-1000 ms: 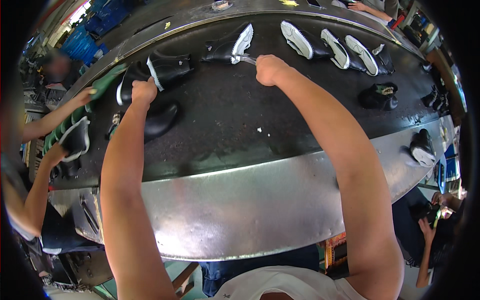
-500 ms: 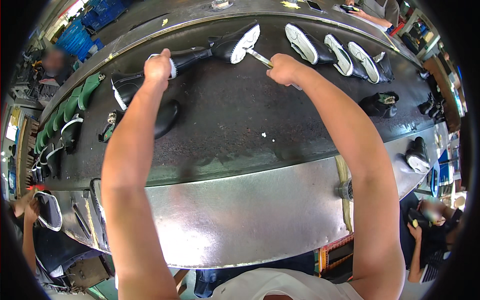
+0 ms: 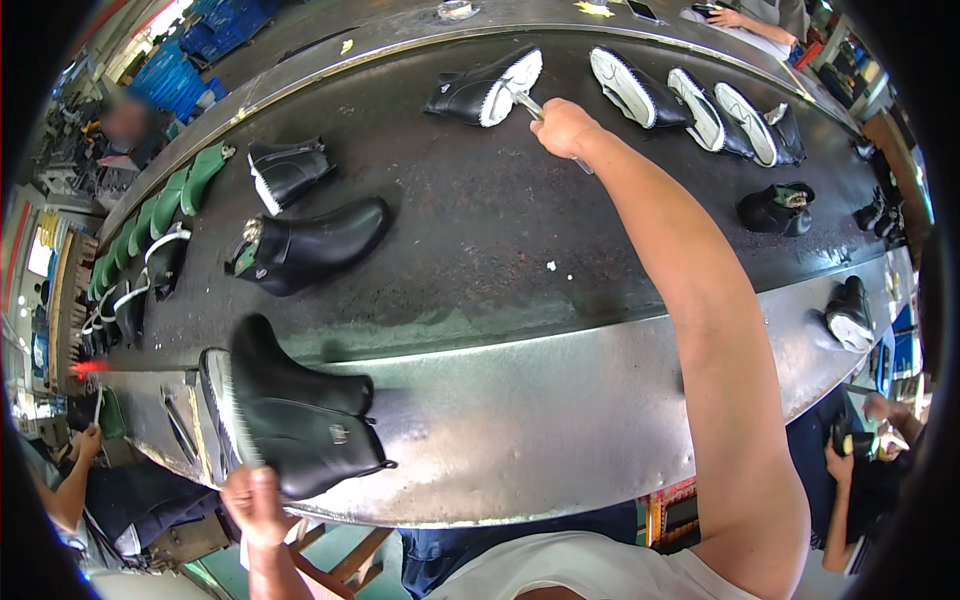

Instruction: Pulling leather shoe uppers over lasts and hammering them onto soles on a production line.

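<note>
One smooth black boot (image 3: 310, 435), pale jagged sole edge (image 3: 228, 408); left fingers (image 3: 260, 490) grasping heel end; right fingers (image 3: 556, 122) clasping slim tool (image 3: 526, 102).

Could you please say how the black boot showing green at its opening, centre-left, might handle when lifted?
The black boot is probably stiff and fairly heavy, as a green form seems to fill it. Its shiny surface might be slippery. Lying on its side, it should hardly roll.
</note>
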{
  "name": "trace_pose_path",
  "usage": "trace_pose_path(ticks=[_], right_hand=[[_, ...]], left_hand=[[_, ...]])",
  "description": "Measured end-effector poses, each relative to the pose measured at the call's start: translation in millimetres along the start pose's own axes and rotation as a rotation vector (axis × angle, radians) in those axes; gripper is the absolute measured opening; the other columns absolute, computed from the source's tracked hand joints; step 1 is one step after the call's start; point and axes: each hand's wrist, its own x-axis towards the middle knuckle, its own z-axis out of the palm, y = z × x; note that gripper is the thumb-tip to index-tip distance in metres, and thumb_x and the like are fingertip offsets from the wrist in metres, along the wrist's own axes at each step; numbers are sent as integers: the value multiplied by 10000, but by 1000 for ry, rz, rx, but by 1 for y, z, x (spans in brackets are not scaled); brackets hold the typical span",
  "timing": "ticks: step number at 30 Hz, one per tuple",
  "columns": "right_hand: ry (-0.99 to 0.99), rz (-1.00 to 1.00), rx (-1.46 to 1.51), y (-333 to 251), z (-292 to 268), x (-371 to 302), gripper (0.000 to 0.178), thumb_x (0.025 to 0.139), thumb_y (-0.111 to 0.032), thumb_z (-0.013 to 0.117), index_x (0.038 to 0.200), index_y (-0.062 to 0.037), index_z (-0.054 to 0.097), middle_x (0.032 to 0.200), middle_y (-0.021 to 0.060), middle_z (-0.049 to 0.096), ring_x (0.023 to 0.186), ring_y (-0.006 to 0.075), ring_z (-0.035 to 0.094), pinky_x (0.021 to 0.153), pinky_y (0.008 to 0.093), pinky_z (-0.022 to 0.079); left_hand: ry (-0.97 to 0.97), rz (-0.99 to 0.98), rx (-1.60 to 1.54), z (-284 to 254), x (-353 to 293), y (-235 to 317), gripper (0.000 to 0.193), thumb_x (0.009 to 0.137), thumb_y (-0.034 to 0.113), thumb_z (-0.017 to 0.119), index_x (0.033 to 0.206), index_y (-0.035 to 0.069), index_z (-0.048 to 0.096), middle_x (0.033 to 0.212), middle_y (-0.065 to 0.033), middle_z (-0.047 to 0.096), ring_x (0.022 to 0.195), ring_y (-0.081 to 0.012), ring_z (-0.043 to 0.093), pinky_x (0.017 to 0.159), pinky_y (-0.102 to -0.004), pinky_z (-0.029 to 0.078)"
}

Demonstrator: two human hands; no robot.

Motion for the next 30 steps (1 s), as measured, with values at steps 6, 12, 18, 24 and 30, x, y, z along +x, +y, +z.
trace_pose_path(ticks=[6,12,18,24,30], right_hand=[[-150,-49,743,-34,-31,-95,266,1000,-257,588,857,-36,628,739,67,655,606,113,578,495,297,430],[-468,-274,1048,-78,-71,-353,345,1029,-367,559,1091,-36,636,776,42,665,637,63,540,523,225,405],[-898,-277,1201,-69,-50,-575,323,1043,-350,542,1160,-51,582,833,18,655,663,58,530,554,238,427],[-941,-52,1267,-8,9,-687,304,1039,-191,535,1247,31,550,1003,95,683,828,121,648,591,260,536],[-1014,165,993,84,85,-730,321,1022,-205,577,1233,36,587,1152,135,689,914,183,685,686,309,594]], left_hand=[[281,659,856,42,-18,27,328,789,44,767,1011,44,525,970,-150,590,932,-356,602,1026,-572,434],[-1,524,-47,151,-63,51,1167,793,140,776,1601,66,-64,1642,-247,132,1505,-410,217,1150,-585,305],[56,768,-138,183,-146,90,890,830,367,847,1509,50,367,1450,-153,515,1325,-362,507,1176,-506,310],[103,672,-235,167,-235,79,1374,692,319,942,1610,33,-41,1560,-201,303,1401,-324,388,1175,-443,313],[-668,-486,-642,223,-272,3,1243,775,228,875,1610,9,-20,1561,-228,344,1356,-305,474,1108,-380,409]])
